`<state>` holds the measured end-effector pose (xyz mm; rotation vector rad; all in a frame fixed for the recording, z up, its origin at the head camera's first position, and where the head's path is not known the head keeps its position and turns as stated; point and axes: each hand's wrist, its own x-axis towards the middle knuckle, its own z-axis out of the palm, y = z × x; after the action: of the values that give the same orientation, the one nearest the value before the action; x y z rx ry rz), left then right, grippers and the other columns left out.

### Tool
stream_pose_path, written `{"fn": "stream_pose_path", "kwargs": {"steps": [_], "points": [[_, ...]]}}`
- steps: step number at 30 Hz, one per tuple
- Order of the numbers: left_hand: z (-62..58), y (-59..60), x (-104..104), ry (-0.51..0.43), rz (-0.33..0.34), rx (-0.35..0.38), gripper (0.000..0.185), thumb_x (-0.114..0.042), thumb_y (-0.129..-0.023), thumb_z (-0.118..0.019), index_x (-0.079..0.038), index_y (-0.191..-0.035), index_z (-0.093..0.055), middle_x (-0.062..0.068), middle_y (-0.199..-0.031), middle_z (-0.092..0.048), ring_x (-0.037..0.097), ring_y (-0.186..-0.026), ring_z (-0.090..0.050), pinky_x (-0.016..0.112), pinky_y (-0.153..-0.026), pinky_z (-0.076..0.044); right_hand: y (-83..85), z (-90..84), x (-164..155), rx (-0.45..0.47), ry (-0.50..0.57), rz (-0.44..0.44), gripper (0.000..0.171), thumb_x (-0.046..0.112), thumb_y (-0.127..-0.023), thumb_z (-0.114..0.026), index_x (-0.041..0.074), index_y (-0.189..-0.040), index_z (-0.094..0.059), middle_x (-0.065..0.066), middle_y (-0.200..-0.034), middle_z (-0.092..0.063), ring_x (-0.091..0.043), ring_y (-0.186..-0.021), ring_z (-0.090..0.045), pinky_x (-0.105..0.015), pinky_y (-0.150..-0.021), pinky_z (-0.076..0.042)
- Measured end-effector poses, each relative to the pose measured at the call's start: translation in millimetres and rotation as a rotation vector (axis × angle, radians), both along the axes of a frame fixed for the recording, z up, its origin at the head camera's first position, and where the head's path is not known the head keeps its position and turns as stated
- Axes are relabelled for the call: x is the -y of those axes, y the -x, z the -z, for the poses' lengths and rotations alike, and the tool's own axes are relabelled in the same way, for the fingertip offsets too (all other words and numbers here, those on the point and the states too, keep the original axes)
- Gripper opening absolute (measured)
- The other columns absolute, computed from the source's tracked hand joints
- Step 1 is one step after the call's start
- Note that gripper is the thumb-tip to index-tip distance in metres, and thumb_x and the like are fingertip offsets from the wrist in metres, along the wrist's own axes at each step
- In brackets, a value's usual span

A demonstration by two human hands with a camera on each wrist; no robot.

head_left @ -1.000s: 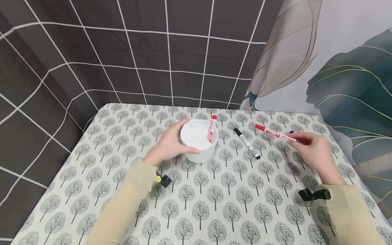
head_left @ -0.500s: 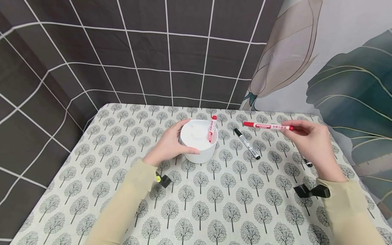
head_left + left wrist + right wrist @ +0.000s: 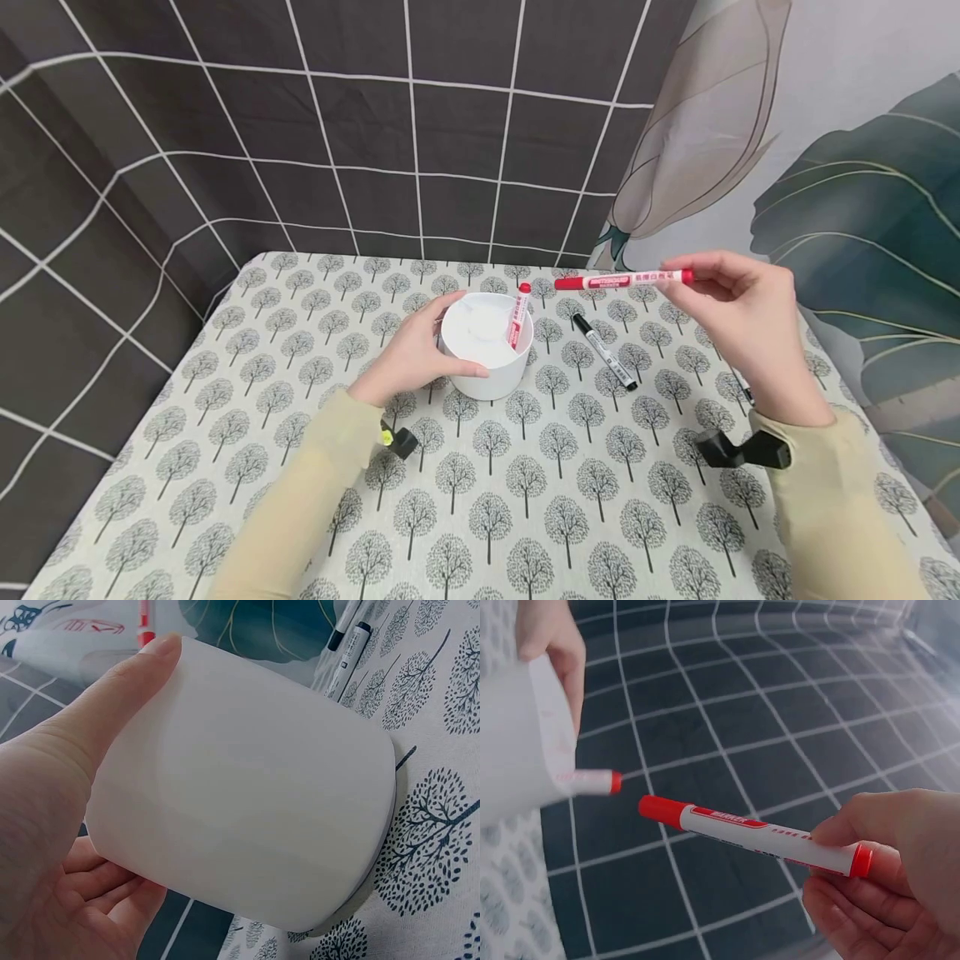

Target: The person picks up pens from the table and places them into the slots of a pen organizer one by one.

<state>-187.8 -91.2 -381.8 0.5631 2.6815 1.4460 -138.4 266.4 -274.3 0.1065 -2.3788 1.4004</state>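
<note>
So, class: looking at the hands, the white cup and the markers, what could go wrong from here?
1. The right hand pinches the red marker only at its far end, so it might tilt or slip.
2. Another red marker already leans in the white cup; the incoming tip could knock it.
3. The left hand holds the cup from one side only; a hard push could tip it toward the black marker.
</note>
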Motion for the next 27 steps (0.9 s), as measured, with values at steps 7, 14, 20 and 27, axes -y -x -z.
{"fn": "stream_pose_path", "kwargs": {"steps": [7,14,20,27], "points": [[-0.8,0.4,1,-0.006,0.006,-0.002,0.116,-0.042,-0.056,-0.101,-0.022,-0.154,-0.042,0.0,-0.143,-0.055,0.022,-0.131,-0.05,0.053,-0.11,-0.038,0.0,-15.3,25,-0.064,0.055,-0.108,0.026,0.005,-0.086,-0.082,-0.002,-0.11,-0.076,-0.007,-0.094,-0.075,-0.014,-0.079,-0.072,-0.017,-0.073,-0.058],[-1.2,-0.6,1,-0.026,0.012,0.003,0.115,-0.042,-0.057,-0.101,-0.021,-0.154,-0.043,0.0,-0.142,-0.056,0.022,-0.13,-0.051,0.053,-0.11,-0.039,3.6,-11.1,41,-0.085,0.025,-0.189,0.022,0.007,-0.086,-0.082,0.003,-0.108,-0.078,-0.005,-0.096,-0.076,-0.015,-0.082,-0.072,-0.018,-0.07,-0.057],[-1.8,-0.9,0,-0.029,0.012,0.003,0.114,-0.042,-0.057,-0.101,-0.021,-0.154,-0.043,0.0,-0.142,-0.056,0.022,-0.13,-0.051,0.053,-0.11,-0.039,10.2,1.9,52,-0.038,-0.034,-0.247,0.022,0.01,-0.086,-0.083,0.007,-0.107,-0.078,-0.004,-0.098,-0.076,-0.014,-0.085,-0.072,-0.021,-0.075,-0.059],[-0.8,-1.1,-1,-0.021,0.008,0.005,0.115,-0.043,-0.058,-0.101,-0.021,-0.154,-0.042,0.001,-0.143,-0.056,0.022,-0.131,-0.05,0.053,-0.111,-0.038,23.1,20.6,67,0.015,-0.066,-0.321,0.022,0.012,-0.087,-0.083,0.006,-0.107,-0.076,-0.005,-0.1,-0.075,-0.016,-0.085,-0.072,-0.024,-0.074,-0.06]]}}
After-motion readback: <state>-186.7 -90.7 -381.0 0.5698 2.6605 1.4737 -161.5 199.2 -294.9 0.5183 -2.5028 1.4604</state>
